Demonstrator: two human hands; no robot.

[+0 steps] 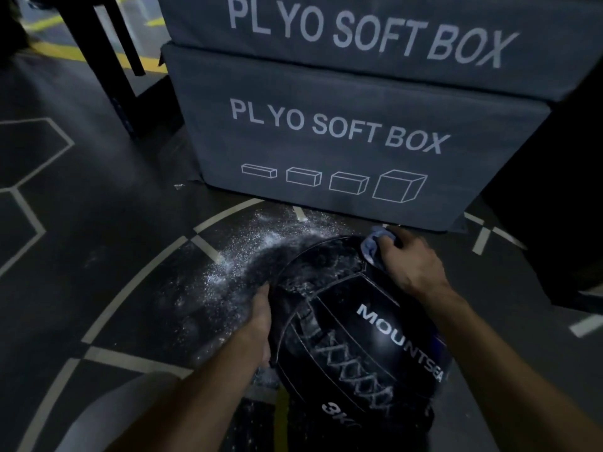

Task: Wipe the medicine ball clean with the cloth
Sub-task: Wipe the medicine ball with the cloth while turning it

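Observation:
A black medicine ball (352,324) with white "MOUNTSEA" lettering, a "3K" mark and crossed lacing sits low in the middle of the head view, dusted with white powder on its far side. My left hand (261,321) presses flat against the ball's left side, steadying it. My right hand (411,259) rests on the ball's upper right, closed around a bunched pale blue cloth (375,244) that touches the ball's top edge.
White powder (248,256) is scattered on the dark gym floor left of and behind the ball. Two stacked grey "PLYO SOFT BOX" blocks (342,141) stand just beyond. A black rack leg (111,66) rises at far left; a dark object (554,207) stands at right.

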